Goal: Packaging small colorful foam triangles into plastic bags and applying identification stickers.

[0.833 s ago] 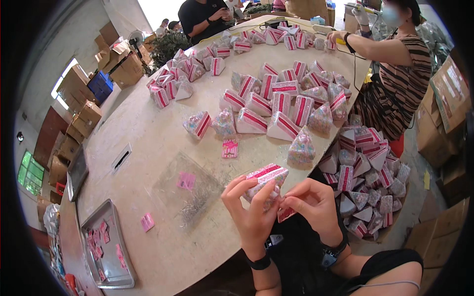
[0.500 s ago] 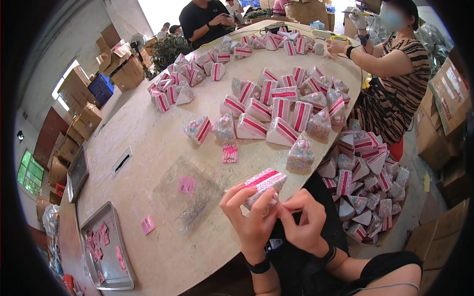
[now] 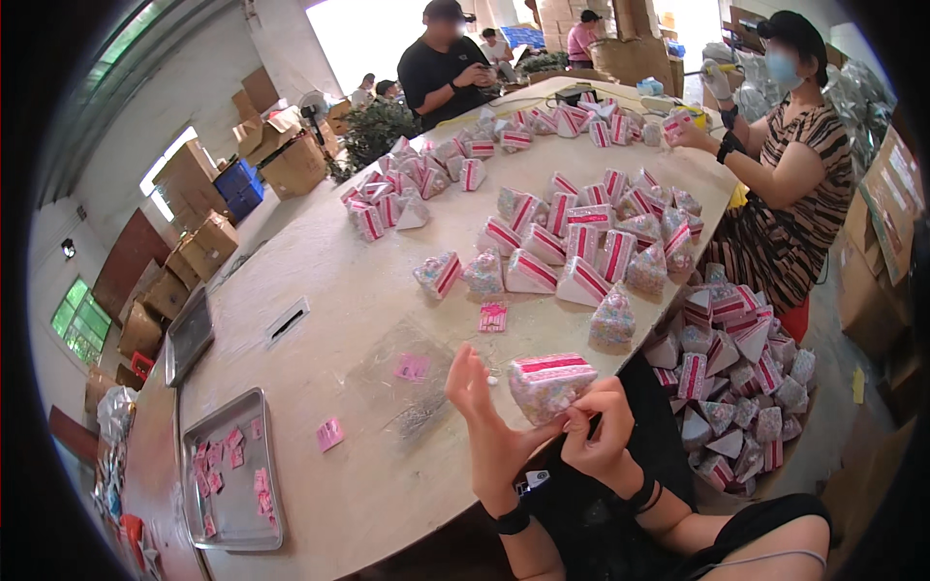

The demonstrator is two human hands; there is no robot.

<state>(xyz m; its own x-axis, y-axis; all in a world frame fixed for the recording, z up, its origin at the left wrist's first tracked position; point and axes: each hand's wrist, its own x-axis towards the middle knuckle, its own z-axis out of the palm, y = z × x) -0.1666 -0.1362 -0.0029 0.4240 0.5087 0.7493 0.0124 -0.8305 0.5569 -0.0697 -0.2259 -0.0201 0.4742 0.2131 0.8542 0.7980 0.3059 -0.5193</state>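
Note:
A glittery cake-slice ornament, white with a pink-red stripe and beaded coating, is held above the table's near edge. My right hand pinches it at its lower right side. My left hand is beside it, fingers stretched upward and apart, its thumb reaching toward the ornament's underside; whether the thumb touches is unclear. Beyond them, another cake-slice ornament stands near the table edge, with a pink card to its left. A clear plastic bag with thin wire-like pieces lies left of my hands.
Many cake-slice ornaments are heaped on the table, and more fill a container at right. A metal tray holds pink cards at left. A co-worker sits at the right; another person stands behind the table.
My left hand's fingers have come off the ornament and straightened. The ornament has turned and is now in my right hand. The whole view has shifted, moving the scene rightward and down.

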